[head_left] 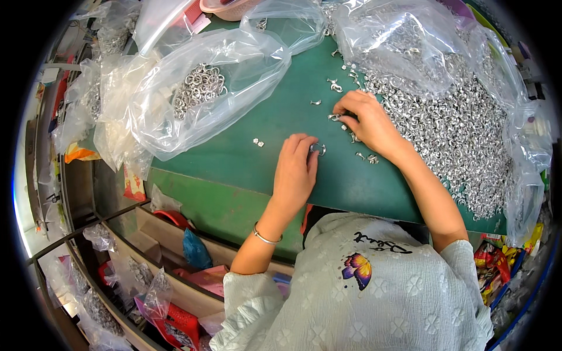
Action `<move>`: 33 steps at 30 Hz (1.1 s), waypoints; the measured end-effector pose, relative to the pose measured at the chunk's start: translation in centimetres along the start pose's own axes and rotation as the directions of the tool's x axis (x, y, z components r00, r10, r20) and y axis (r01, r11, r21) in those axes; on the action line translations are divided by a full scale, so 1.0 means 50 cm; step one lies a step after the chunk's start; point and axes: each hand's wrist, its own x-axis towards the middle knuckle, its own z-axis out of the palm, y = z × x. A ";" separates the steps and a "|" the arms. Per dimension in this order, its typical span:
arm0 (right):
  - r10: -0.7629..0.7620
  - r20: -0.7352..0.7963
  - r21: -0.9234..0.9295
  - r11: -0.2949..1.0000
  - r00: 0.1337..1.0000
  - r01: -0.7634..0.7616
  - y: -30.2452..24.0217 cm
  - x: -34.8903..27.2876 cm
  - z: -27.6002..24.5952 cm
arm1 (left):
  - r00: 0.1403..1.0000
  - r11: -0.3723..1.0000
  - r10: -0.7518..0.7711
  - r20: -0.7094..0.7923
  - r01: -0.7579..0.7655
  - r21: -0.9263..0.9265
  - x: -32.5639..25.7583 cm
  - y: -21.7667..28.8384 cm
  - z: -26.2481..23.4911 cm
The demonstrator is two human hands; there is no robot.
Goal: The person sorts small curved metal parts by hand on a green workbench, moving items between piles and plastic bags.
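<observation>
Now the left hand [295, 169] pinches a metal ring [318, 149] at its fingertips, grip narrow.

Bagged rings [199, 85] left, loose clip heap [462, 134] right on mat [246, 126]

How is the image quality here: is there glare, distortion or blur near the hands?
Head view: strong fisheye bending, with a black rim at the corners; the green mat edge curves. Bright glare sits on the clear plastic bags. The left hand and right hand look fairly sharp, with soft shadows only; the heap of small metal parts blurs toward the rim.
</observation>
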 end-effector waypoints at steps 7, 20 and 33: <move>-0.053 -0.156 -0.197 0.980 0.986 0.022 -0.012 0.003 0.005 | 1.000 0.998 0.013 0.024 -0.015 0.056 -0.002 0.031 0.013; -0.132 -0.125 -0.053 0.991 0.983 0.126 -0.001 0.056 0.051 | 0.995 0.993 0.070 -0.074 -0.062 0.102 0.076 -0.020 -0.012; -0.236 0.184 -0.156 0.952 0.954 0.265 -0.039 -0.086 -0.033 | 0.986 0.979 0.071 -0.149 -0.041 0.198 0.080 -0.051 0.002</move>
